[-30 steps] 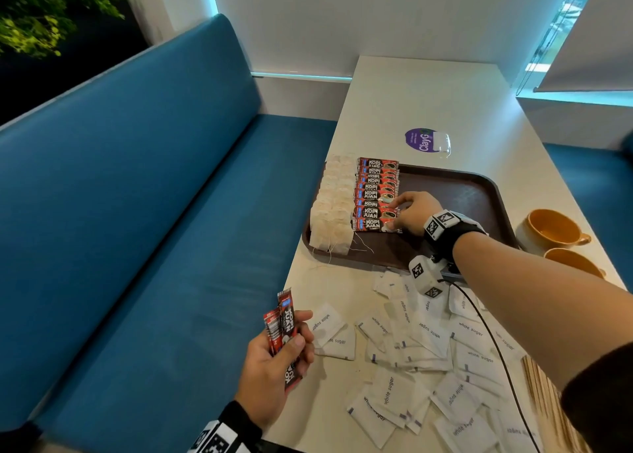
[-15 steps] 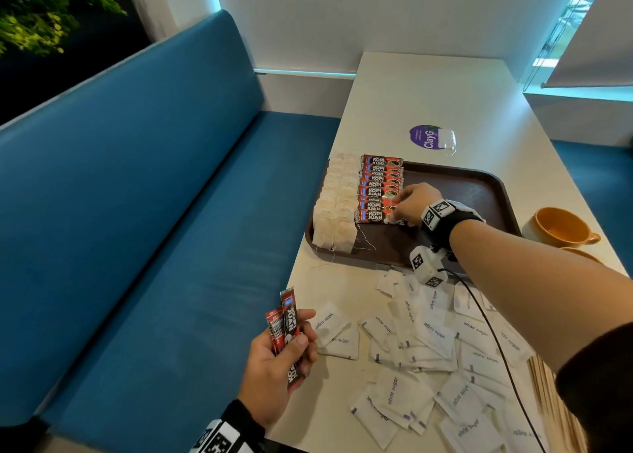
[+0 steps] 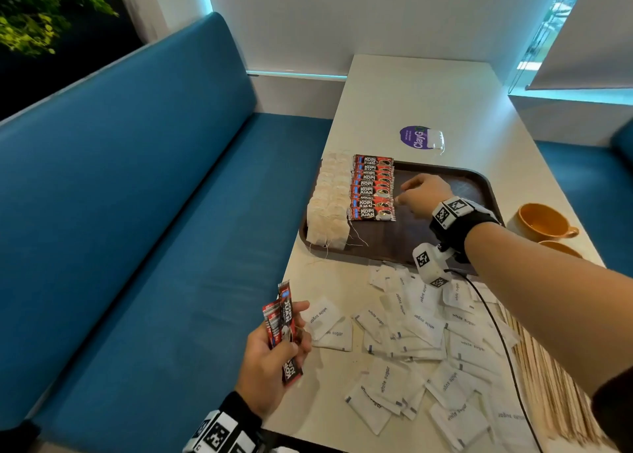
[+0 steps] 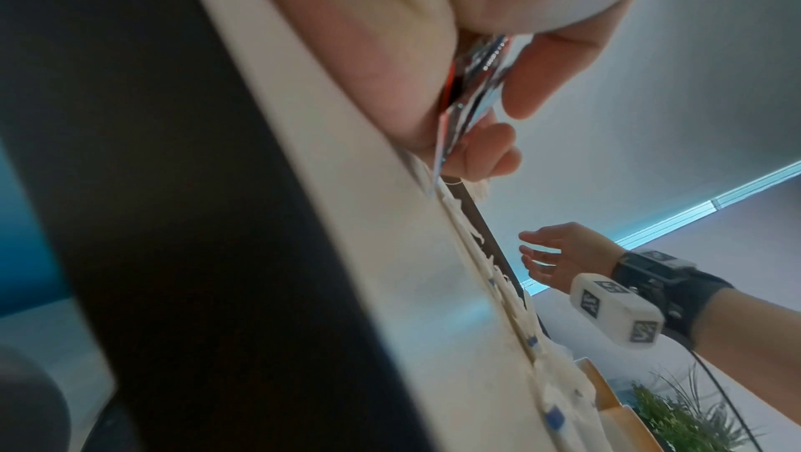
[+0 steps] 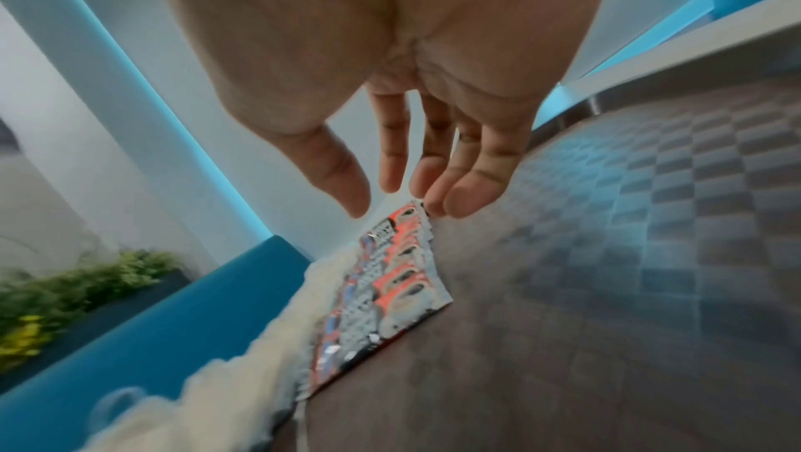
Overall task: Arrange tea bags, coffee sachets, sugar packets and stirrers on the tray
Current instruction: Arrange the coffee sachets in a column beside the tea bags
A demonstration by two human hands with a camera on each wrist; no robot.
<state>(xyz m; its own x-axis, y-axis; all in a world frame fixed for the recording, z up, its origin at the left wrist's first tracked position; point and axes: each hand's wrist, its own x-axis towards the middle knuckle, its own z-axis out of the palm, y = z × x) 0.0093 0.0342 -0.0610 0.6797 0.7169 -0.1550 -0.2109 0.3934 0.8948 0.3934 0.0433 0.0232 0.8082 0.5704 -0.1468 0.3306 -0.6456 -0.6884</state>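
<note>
Blue bench seating (image 3: 137,212) runs along the left of the pale table (image 3: 428,93), and the brown tray (image 3: 472,182) sits about midway down it, nearer the left edge. Along the tray's left edge lies a column of tea bags (image 3: 329,209), with a tidy overlapped column of coffee sachets (image 3: 372,188) just beside it. My right hand (image 3: 423,195) hangs over the tray floor just right of that column, fingers (image 5: 468,192) loose and apart, holding nothing; from the wrist view the tips are at the far sachets' right ends, touching or nearly so, I can't tell which. My left hand (image 3: 270,360) is off the table's near-left edge, thumb and fingers pinched on a few spare sachets (image 3: 282,319).

Sugar packets (image 3: 411,332) are heaped loose on the near half of the table, and stirrers (image 3: 548,377) lie along the near-right edge; neither is on the tray yet. Two orange cups (image 3: 544,221) stand off the tray's right edge.

As I judge it, the coffee column is what I'm on. To do it well I should take one sachet at a time from my left hand, lay it at the near end with the same overlap, and nudge the right ends flush with flat fingertips. Pressing lightly matters, or the slick column will fan out into the tea bags.
</note>
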